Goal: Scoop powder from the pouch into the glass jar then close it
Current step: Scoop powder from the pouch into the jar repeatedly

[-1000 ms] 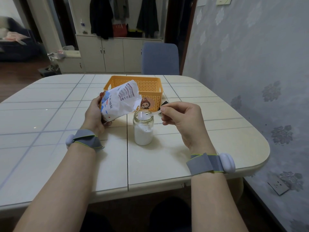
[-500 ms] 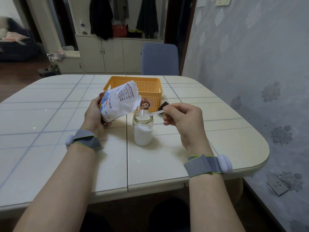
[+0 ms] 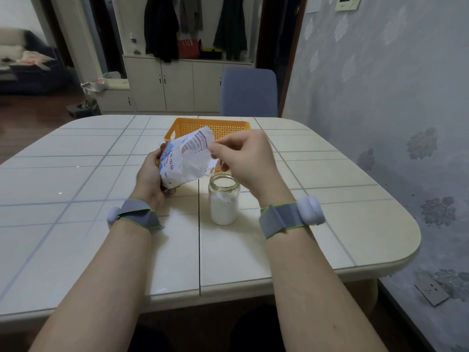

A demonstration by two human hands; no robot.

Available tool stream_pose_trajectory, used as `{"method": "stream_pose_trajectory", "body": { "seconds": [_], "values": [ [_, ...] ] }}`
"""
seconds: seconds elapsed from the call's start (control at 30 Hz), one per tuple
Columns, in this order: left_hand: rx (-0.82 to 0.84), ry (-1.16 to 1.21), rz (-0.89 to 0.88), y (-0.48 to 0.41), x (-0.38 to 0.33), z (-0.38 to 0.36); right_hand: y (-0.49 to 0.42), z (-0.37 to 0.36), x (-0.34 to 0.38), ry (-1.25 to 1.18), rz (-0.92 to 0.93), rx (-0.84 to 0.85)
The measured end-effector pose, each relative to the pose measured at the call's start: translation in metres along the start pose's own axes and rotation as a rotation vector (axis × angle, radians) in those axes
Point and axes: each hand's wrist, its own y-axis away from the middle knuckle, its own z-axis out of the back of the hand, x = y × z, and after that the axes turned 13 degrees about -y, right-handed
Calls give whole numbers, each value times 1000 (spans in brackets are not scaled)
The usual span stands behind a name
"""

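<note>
Left hand (image 3: 149, 177): grips tilted pouch (image 3: 185, 161), up-left of glass jar (image 3: 224, 201).
Right hand (image 3: 243, 158): above glass jar, fingers curled at pouch mouth; cannot tell what they hold.

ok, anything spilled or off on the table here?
Nothing much. The jar stands upright and open, nothing spilled around its base. One small white speck lies on the table left of the left hand; spill or glare, cannot tell.

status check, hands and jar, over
Left hand grips the white printed plastic pouch, tilted. Right hand curled at its mouth, grasp unclear. Clear glass jar open, part full of white powder. Nothing in the way.
</note>
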Motion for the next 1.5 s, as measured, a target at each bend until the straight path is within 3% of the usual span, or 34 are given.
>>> {"method": "stream_pose_trajectory", "body": {
  "seconds": [0.2, 0.33, 0.53, 0.8, 1.2, 1.5],
  "values": [
    [-5, 31, 29, 1, -2, -3, -17, -38, 0, 554, 151, 132],
    [-15, 35, 36, -3, 0, -2, -19, -48, -2, 689, 151, 198],
    [-9, 22, 43, -4, 1, -3, -21, -44, -3, 597, -21, 255],
    [-59, -2, 42, -4, 0, -4, -26, -41, -15, 278, -259, 70],
    [-28, -2, 32, -7, -1, 0, -8, -1, -15, -109, -332, -268],
    [-55, 17, 27, 1, -1, -4, 5, 17, -17, -247, -379, -301]
  ]
}}
